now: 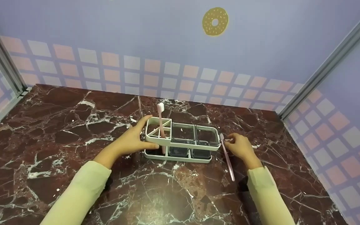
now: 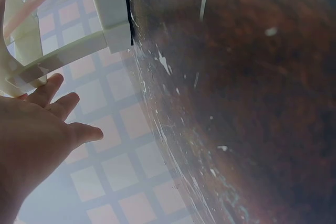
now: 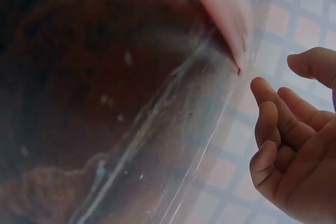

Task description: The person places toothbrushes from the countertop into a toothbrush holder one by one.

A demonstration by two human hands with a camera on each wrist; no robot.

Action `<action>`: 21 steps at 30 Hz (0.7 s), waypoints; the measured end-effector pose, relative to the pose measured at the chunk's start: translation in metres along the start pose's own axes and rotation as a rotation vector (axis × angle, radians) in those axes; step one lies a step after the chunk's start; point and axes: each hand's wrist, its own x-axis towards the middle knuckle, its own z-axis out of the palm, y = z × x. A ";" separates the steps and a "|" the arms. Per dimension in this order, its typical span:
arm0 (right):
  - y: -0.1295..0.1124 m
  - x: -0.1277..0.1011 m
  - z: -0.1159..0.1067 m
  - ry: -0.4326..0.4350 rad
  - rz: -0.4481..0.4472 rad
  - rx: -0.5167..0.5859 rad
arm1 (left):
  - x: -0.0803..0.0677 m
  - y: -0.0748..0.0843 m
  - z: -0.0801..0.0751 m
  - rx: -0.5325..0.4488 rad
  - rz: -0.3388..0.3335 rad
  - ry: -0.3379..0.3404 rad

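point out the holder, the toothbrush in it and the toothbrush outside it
Holder (image 1: 184, 144): head view, front rim of upper tier
Toothbrush in it (image 1: 162, 127): head view, upper handle
Toothbrush outside it (image 1: 227, 159): head view, handle

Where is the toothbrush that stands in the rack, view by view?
Head: toothbrush left of centre, in the rack's left section.
Left wrist: pink handle, top left corner.
Right wrist: not in it; the pink shape looks like another toothbrush.
Shared landmark: checked wall.

I am facing a lilac far wall (image 1: 136, 28), a doughnut print (image 1: 215, 30) showing above pink and white squares (image 1: 132, 63); grey strips (image 1: 2, 55) are edging the left and right corners, and the red-brown veined worktop (image 1: 73, 128) is reflecting light (image 1: 158, 200) near me.
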 end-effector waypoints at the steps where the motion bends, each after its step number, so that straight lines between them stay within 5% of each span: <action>1: 0.000 0.000 0.001 -0.009 -0.002 -0.006 | 0.000 0.000 0.000 -0.003 0.003 0.001; 21: -0.006 0.003 0.006 -0.127 0.035 -0.127 | -0.002 0.003 -0.001 0.012 -0.035 -0.005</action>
